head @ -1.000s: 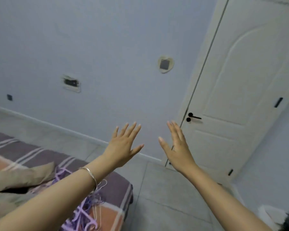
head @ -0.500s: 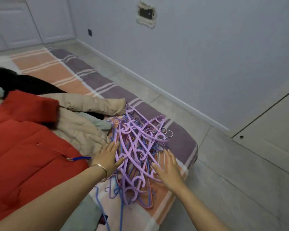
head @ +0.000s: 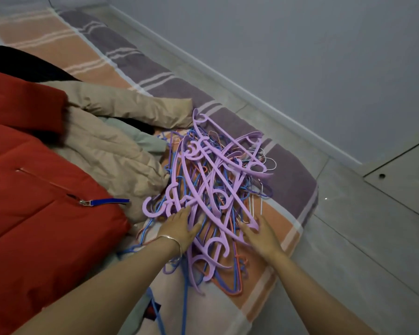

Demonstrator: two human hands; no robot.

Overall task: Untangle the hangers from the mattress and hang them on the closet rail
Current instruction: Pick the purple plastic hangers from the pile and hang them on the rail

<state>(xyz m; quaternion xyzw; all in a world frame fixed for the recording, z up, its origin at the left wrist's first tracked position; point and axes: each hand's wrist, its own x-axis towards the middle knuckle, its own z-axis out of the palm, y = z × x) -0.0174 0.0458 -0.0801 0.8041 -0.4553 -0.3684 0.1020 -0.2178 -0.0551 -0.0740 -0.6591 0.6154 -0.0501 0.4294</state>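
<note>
A tangled heap of hangers [head: 211, 180], mostly lilac plastic with thin blue, orange and white wire ones mixed in, lies on the near corner of the striped mattress [head: 290, 189]. My left hand [head: 179, 226], a silver bangle at its wrist, lies flat with straight fingers on the heap's near left side. My right hand [head: 259, 233] reaches into the near right side, its fingertips slipped under a lilac hanger arm; how they lie is hidden. The closet rail is out of view.
A red padded jacket [head: 34, 189] with a blue zip pull covers the left of the mattress, with a beige coat [head: 111, 151] and black clothing behind it. Grey floor tiles [head: 361, 250] run along the mattress's right edge up to the grey wall.
A second ago both hands were raised, open, toward the wall and door. The view then swung down to the mattress, and both hands have come down onto the hanger heap, moving slightly further in since.
</note>
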